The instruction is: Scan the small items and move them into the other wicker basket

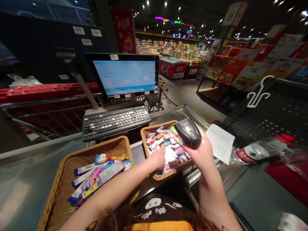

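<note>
My right hand (204, 149) is wrapped round a black handheld barcode scanner (189, 133), held over the right side of a small wicker basket (145, 141). That basket is full of small, brightly wrapped sweets (168, 141), and a bright patch of light falls on them. My left hand (159, 158) reaches in among the sweets, its visible fingers stretched out and touching the packets; nothing shows held in it. To the left, a larger wicker basket (64, 183) contains several blue-and-white stick packets (83, 178) and a pink-and-yellow toy candy pack (103, 178). My left forearm passes over its front corner.
Behind the baskets are a black keyboard (116, 120) and a lit monitor (125, 75). On the right lie a printed sheet (220, 142) and a plastic bottle with a red cap (262, 149). A white hook (258, 93) hangs on a black perforated panel (288, 109).
</note>
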A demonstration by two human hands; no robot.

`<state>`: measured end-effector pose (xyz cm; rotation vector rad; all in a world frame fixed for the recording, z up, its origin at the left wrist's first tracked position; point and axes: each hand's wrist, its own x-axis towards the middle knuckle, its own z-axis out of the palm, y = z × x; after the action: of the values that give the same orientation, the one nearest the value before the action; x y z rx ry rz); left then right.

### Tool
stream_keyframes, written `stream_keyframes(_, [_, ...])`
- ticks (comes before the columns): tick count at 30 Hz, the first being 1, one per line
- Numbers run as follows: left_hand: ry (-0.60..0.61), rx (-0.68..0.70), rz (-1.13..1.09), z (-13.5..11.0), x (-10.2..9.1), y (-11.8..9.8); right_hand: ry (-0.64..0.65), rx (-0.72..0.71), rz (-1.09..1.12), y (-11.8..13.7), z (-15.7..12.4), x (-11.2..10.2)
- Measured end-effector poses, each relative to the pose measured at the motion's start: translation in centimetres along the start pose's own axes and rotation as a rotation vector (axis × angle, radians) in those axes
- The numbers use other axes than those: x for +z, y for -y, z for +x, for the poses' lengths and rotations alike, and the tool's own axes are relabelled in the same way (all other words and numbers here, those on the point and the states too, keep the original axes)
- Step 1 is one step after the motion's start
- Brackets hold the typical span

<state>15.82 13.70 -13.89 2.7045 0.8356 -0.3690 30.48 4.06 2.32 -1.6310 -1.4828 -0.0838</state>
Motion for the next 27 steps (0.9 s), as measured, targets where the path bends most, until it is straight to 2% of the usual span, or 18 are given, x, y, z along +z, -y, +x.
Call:
stream_keyframes(3, [0.022, -0.040, -0.016, 1.1, 1.3, -1.1, 0.009, 0.028, 0.018, -0.5, 0.1, -0.1])
stream_keyframes(6, [0.028, -0.071, -0.036, 1.0, 1.5, -1.8, -0.004, 0.037, 0.032, -0.9, 0.3, 0.0])
stream_keyframes(14, [-0.069, -0.072, -0.075, -0.7, -0.9, -0.5, 0.027, -0.001, 0.045, -0.7, 0.6, 0.7])
stream_keyframes(19, [-0.140, -0.003, -0.143, -1.2, -1.7, -0.1, 0.017, -0.004, 0.041, -0.3, 0.6, 0.5])
stream_keyframes(22, [-0.223, 0.019, -0.182, -2.1, -3.4, 0.5, -0.010, 0.006, 0.057, -0.1, 0.6, 0.2])
stream_keyframes(27, [-0.510, -0.046, -0.356, -5.4, -8.7, 2.3, -0.084, 0.020, 0.084, 0.3, 0.6, 0.0])
